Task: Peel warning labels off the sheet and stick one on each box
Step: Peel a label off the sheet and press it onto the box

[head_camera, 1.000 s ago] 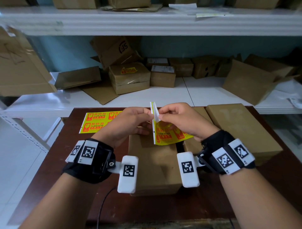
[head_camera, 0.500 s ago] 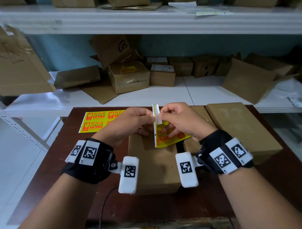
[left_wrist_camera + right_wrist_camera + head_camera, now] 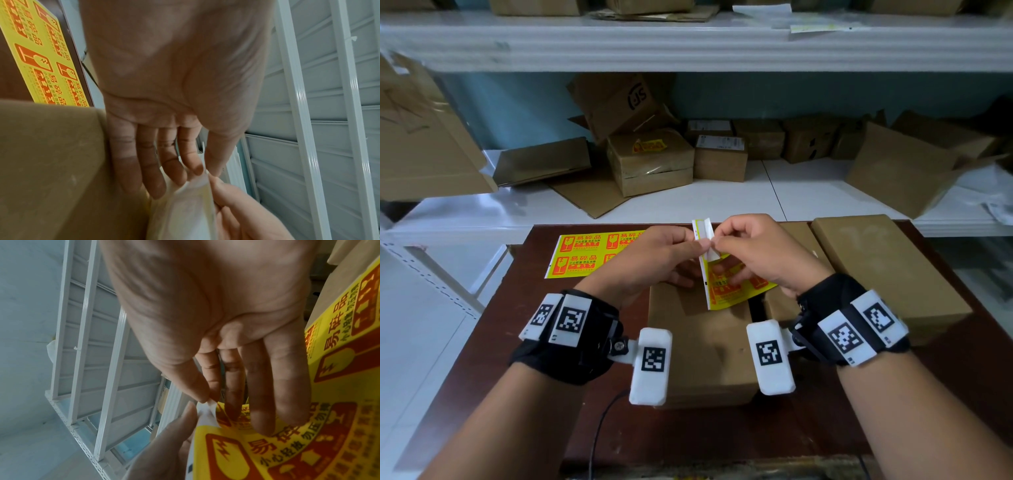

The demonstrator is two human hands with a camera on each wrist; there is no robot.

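Observation:
Both hands hold a yellow and red label sheet [image 3: 726, 289] upright above a brown cardboard box [image 3: 702, 346] at the table's middle. My left hand [image 3: 654, 260] pinches the sheet's white backing edge [image 3: 197, 183] between thumb and forefinger. My right hand [image 3: 753, 250] pinches a curled label corner [image 3: 207, 404] at the sheet's top; its other fingers lie against the printed face [image 3: 287, 443]. A second label sheet [image 3: 589, 255] lies flat on the table at the back left. Another flat brown box [image 3: 887, 270] lies to the right.
The dark wooden table [image 3: 524, 342] stands in front of a white shelf [image 3: 722, 202] crowded with cardboard boxes; one box [image 3: 650, 161] there bears a yellow label. A black cable [image 3: 599, 435] runs over the table's near edge. A narrower box [image 3: 794, 236] sits behind my right hand.
The hands have lifted slightly and come closer together at the sheet's top edge. The right fingers have curled a label corner away from the backing.

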